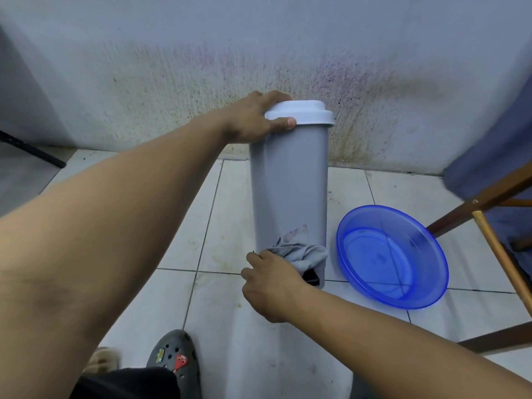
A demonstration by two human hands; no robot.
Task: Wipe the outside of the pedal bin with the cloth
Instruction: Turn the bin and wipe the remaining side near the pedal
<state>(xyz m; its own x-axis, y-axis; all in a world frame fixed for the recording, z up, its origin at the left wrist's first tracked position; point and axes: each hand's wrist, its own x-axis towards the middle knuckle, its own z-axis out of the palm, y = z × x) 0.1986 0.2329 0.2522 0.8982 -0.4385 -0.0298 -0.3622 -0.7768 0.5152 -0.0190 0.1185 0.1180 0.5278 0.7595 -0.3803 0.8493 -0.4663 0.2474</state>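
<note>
Bin position: the pedal bin (289,180) stands upright on the tiled floor (178,226), near the stained wall (172,82); a blue basin (393,256) sits just beside it on the right.
Bin handling: plastic, tall and narrow; probably light and prone to tip or slide on tile. Smooth wall, likely slippery if damp. Best steadied at the lid (300,112) rim, not the bare wall.
Cloth: grey cloth (299,251), soft and bunched, pressed against the bin's lower front, just above the dark pedal recess.
Left hand: left hand (254,118) closed around the lid rim, thumb across the front, fingers over the back edge; arm stretched out nearly straight.
Right hand: right hand (273,283) low at the bin's base, fingers curled into the cloth, clamped on it; wrist bent inward.
Hands, relative: well apart, top and bottom of the bin.
Progress (judgement): lower front in hand; sides and back not visible, so unknown.
</note>
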